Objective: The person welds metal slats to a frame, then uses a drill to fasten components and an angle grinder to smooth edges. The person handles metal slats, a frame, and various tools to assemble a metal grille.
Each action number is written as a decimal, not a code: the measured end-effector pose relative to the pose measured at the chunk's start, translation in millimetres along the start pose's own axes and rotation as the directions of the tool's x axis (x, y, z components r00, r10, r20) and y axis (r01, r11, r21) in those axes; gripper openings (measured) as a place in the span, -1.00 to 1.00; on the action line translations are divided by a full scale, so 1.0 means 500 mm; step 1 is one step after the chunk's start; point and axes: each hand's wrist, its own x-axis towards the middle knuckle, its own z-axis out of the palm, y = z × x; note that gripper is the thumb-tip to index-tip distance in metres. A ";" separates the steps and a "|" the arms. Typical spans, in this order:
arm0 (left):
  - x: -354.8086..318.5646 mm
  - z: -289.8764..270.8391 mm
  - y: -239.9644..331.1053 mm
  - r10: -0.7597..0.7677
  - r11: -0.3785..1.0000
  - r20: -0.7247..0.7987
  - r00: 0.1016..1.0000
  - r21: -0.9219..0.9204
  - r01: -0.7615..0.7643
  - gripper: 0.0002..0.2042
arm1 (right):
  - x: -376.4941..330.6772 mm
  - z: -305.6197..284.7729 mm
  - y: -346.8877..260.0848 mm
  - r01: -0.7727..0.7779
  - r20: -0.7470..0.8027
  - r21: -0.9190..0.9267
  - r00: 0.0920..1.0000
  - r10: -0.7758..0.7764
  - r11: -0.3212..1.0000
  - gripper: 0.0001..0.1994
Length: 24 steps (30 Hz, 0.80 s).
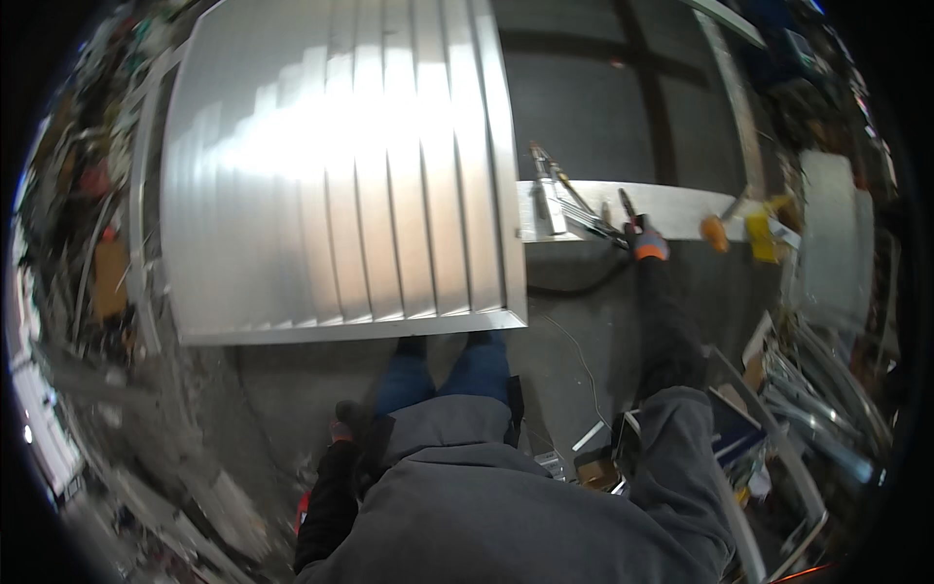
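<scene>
My right hand (pixel 644 238), in a dark glove with an orange cuff, reaches out to a pale metal ledge (pixel 681 212). A slim dark tool (pixel 627 202) stands out just beyond its fingers; whether they grip it is too blurred to tell. Left of that hand lies a group of hand tools (pixel 574 200), long and thin, some with metal shafts. My left hand (pixel 347 420), dark-gloved, hangs low beside my left hip, its fingers hard to make out. In front of me lies a large framed panel of shiny metal slats (pixel 341 175), its near edge above my legs.
Farther right on the ledge sit an orange-brown rounded object (pixel 715 234) and a yellow item (pixel 764 238). A dark cable (pixel 584 290) hangs below the ledge. Metal lengths (pixel 817 409) and a frame crowd my right side. Cluttered shelving (pixel 107 263) lines the left.
</scene>
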 end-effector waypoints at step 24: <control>-0.619 -0.741 0.160 -0.247 0.899 -0.928 0.279 -0.327 -0.291 -0.45 | -0.760 0.242 -0.169 0.550 0.626 0.297 0.505 -0.594 0.781 -0.59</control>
